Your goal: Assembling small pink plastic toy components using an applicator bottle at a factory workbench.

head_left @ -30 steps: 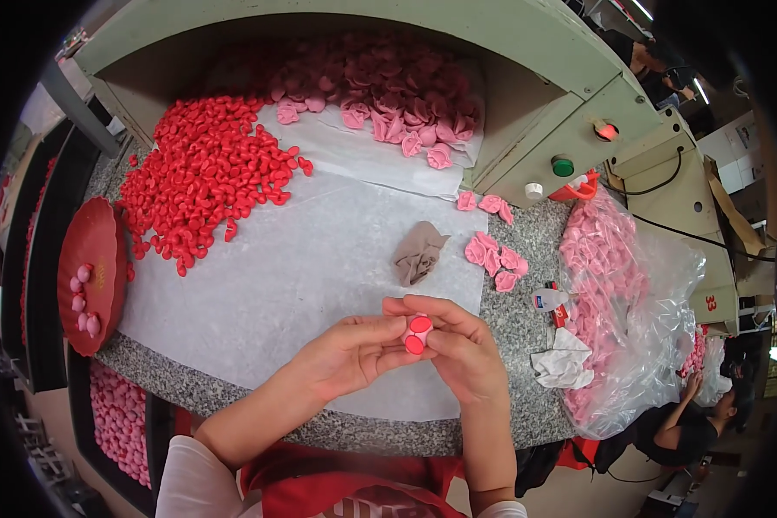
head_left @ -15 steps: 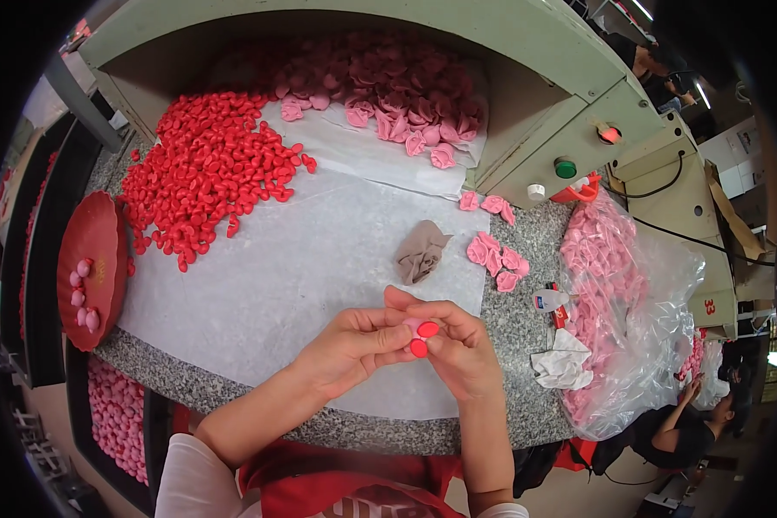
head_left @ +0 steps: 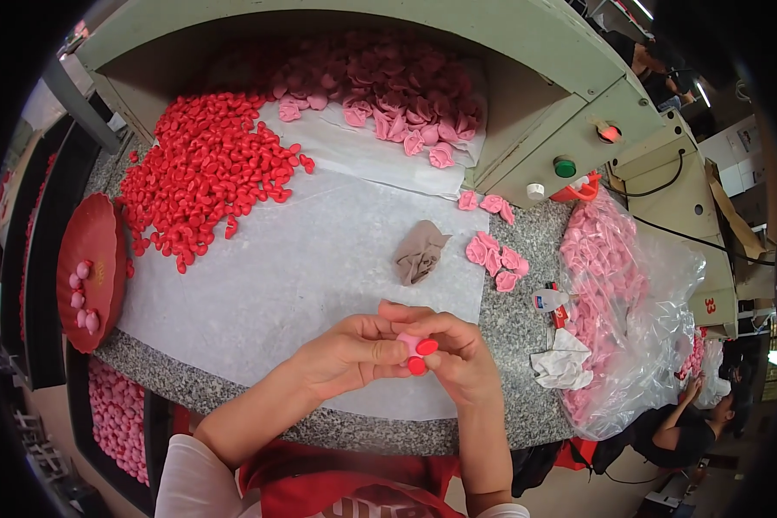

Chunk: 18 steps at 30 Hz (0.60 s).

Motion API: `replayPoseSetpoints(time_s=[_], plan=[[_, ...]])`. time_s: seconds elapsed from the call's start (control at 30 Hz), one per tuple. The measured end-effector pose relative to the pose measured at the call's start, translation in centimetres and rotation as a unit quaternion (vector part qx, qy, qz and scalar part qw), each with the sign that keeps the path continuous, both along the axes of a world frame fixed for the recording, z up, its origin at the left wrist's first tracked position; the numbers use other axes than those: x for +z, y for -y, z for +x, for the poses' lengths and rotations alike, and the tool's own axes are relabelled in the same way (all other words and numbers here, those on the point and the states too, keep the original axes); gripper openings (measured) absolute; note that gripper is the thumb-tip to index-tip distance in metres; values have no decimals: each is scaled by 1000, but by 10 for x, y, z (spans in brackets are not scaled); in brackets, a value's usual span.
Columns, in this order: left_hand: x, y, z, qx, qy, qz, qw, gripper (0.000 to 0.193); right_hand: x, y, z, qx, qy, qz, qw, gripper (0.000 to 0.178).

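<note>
Above the near edge of the table, both hands meet at a small pink soft-looking piece (head_left: 409, 341) with a red, bent double-ended part (head_left: 426, 346) showing two round ends on its right. My left hand (head_left: 345, 356) pinches the pink side between thumb and fingers. From the right, my right hand (head_left: 464, 363) closes its thumb and fingers round the same piece, next to the red ends. Fingers hide part of it. A heap of red bean-shaped parts (head_left: 207, 168) lies at the far left. Loose pink pieces (head_left: 490, 250) lie right of a crumpled brown-grey cloth (head_left: 420, 252).
A green-grey machine housing (head_left: 527, 43) arches over a pink heap (head_left: 397, 95). To the left, a red dish (head_left: 82, 242) holds several pink-and-red pieces above a black bin (head_left: 116, 414). On the right are a plastic bag (head_left: 609, 285), small bottle (head_left: 546, 300) and white cloth (head_left: 563, 361).
Both hands have come slightly nearer to me, lower in view, still gripping the piece. Its red ends have shifted down with them.
</note>
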<state>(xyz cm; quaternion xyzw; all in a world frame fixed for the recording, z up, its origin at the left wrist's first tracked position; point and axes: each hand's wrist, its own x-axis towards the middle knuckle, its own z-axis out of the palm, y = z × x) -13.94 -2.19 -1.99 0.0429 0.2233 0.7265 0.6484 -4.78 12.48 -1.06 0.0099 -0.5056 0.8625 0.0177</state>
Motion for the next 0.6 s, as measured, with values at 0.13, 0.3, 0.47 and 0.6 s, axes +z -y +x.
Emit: replayPoseSetpoints(time_s=[0.13, 0.3, 0.47, 0.6], plan=[[-5, 1, 4, 19, 59, 45, 997, 38, 13, 11, -1, -42, 43, 30, 998, 36], [-7, -2, 4, 50, 48, 70, 995, 42, 16, 33, -1, -159, 1, 133, 978, 41], [-9, -2, -3, 19, 42, 66, 997, 50, 24, 18, 6, -188, -51, 243, 950, 42], [3, 15, -14, -127, -94, 65, 985, 49, 43, 7, 26, -70, -115, 297, 945, 38]])
